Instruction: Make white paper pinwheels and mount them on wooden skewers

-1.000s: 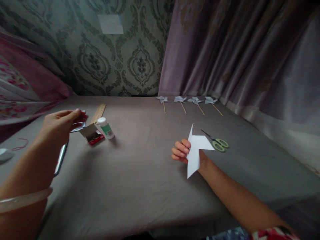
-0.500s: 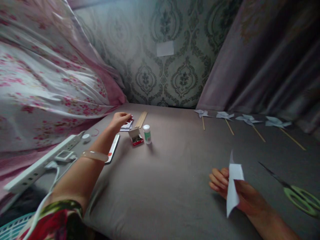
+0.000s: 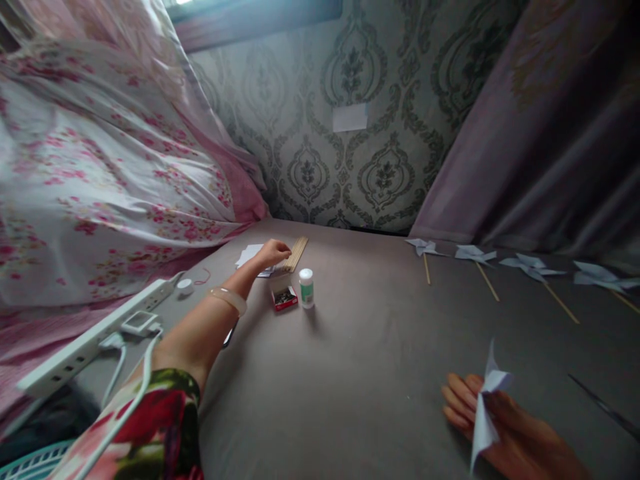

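My left hand (image 3: 274, 253) is stretched far out, fingers bent down at the near-left side of a bundle of thin wooden sticks (image 3: 299, 252). Its fingertips are together at the sticks; whether one is between them is hidden. White paper sheets (image 3: 249, 255) lie partly under that hand. At the lower right, my right hand (image 3: 505, 427) is closed around a folded white paper pinwheel (image 3: 484, 423), whose points stick out above and below the fingers. Close by the left wrist are an opened small red box (image 3: 285, 299) with small metal pieces and a white-capped bottle (image 3: 307, 289).
Several finished paper pinwheels on sticks (image 3: 533, 267) lie in a row at the back right. Scissors (image 3: 605, 407) are cut off by the right edge. A power strip (image 3: 100, 337) with cables runs along the left, and a phone (image 3: 230, 335) shows beneath my left forearm.
My left hand has moved from above the papers to the sticks. The right hand still holds the paper, now turned more edge-on. The view has shifted, so the scissors' handles are out of frame.
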Action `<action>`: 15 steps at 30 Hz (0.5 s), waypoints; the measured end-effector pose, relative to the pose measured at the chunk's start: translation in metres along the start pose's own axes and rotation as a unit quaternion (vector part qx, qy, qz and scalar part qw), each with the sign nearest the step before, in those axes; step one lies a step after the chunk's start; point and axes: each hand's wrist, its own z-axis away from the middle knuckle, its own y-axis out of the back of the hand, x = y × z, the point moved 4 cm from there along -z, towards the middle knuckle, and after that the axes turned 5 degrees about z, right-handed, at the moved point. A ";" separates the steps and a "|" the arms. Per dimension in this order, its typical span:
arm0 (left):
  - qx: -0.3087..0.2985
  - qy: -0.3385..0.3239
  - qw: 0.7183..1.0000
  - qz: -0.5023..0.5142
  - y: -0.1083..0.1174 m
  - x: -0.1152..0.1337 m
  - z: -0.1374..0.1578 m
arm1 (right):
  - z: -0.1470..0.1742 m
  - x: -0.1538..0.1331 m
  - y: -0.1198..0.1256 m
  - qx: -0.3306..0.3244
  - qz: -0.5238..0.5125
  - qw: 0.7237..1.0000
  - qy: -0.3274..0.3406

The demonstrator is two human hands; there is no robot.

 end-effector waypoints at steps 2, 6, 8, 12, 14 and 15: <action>-0.028 -0.006 0.999 -0.028 -0.006 -0.001 -0.006 | -0.001 0.000 0.000 -0.004 -0.002 1.000 -0.003; -0.069 -0.015 0.994 -0.085 -0.015 -0.001 -0.018 | -0.002 0.001 0.003 0.033 -0.017 0.999 -0.020; -0.079 -0.016 0.990 -0.116 -0.019 -0.001 -0.024 | -0.002 0.001 0.004 0.049 -0.019 0.998 -0.028; -0.089 -0.006 0.980 -0.177 -0.027 -0.004 -0.037 | -0.003 0.000 0.000 0.030 -0.019 0.999 -0.031; -0.091 0.006 0.975 -0.205 -0.031 -0.005 -0.044 | -0.003 0.000 -0.002 0.016 -0.024 0.999 -0.028; -0.091 0.011 0.972 -0.218 -0.033 -0.005 -0.047 | -0.004 0.000 -0.002 0.011 -0.025 0.999 -0.030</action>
